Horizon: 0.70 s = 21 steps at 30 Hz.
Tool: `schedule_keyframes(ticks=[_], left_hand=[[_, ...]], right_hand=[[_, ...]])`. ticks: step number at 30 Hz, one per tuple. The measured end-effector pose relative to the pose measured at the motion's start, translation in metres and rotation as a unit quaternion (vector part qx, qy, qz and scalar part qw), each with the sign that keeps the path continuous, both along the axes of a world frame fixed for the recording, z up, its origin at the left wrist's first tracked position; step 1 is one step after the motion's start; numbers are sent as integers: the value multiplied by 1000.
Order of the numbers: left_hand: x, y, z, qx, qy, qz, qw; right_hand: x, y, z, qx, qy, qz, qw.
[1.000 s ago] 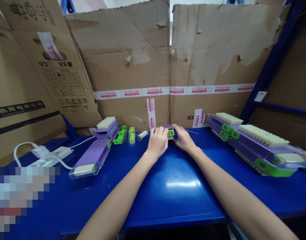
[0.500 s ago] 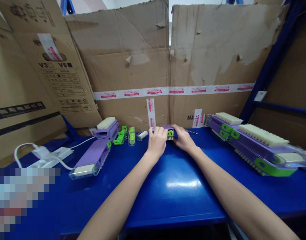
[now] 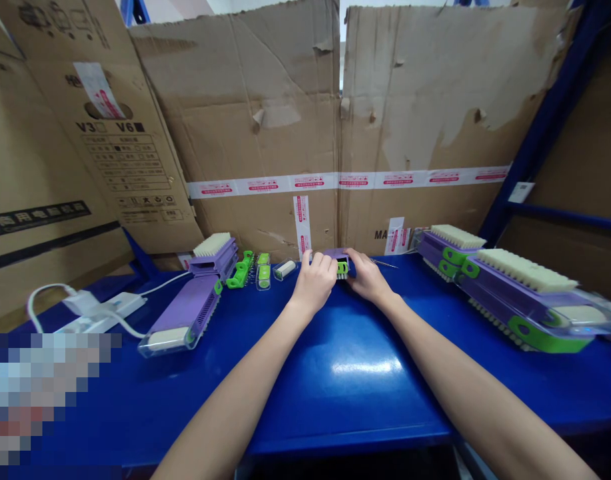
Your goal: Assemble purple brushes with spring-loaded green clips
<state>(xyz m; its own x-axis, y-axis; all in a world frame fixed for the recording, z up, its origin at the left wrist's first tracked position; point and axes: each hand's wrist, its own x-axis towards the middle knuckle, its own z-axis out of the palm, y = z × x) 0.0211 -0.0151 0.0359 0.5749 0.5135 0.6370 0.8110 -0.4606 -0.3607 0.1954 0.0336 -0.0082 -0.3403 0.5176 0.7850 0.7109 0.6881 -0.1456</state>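
Observation:
A small purple brush unit (image 3: 342,267) with a green insert and pale bristles underneath sits on the blue tabletop by the cardboard wall. From the right, my right hand (image 3: 367,276) is closed around its end. My left hand (image 3: 313,281) has its fingers curled together against the unit's left side; they hide much of it, and anything small between the fingertips is out of sight. A thin pointed metal tool (image 3: 386,265) lies just right of my right hand. To the left of my left hand is a clear case with a cream roller (image 3: 285,270).
Green brackets (image 3: 240,270) and clear-cased green parts (image 3: 264,275) lie left of centre. Larger purple brush units stand at left (image 3: 188,308) and right (image 3: 522,293). A white power strip (image 3: 105,313) with cables is far left. Cardboard sheets (image 3: 265,133) wall the back.
My left hand has shifted slightly to the right, its fingers more bunched at the brush unit. My right hand and the brush unit stay almost where they were.

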Motion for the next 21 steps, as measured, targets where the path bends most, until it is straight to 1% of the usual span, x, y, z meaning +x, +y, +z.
schedule_keyframes(ticks=[4,9,17,21], left_hand=[[3,-4,3,13,10,16,1000],[6,-6,1,25,18,28,999],[3,0,-4,0,-12,12,1000],[5,-3,-4,2,-22,30,999]], right_hand=[[0,0,1,9,-7,9,1000],[0,0,1,15,-13,10,1000],[1,1,0,13,-9,6,1000],[0,1,0,13,-11,2,1000]])
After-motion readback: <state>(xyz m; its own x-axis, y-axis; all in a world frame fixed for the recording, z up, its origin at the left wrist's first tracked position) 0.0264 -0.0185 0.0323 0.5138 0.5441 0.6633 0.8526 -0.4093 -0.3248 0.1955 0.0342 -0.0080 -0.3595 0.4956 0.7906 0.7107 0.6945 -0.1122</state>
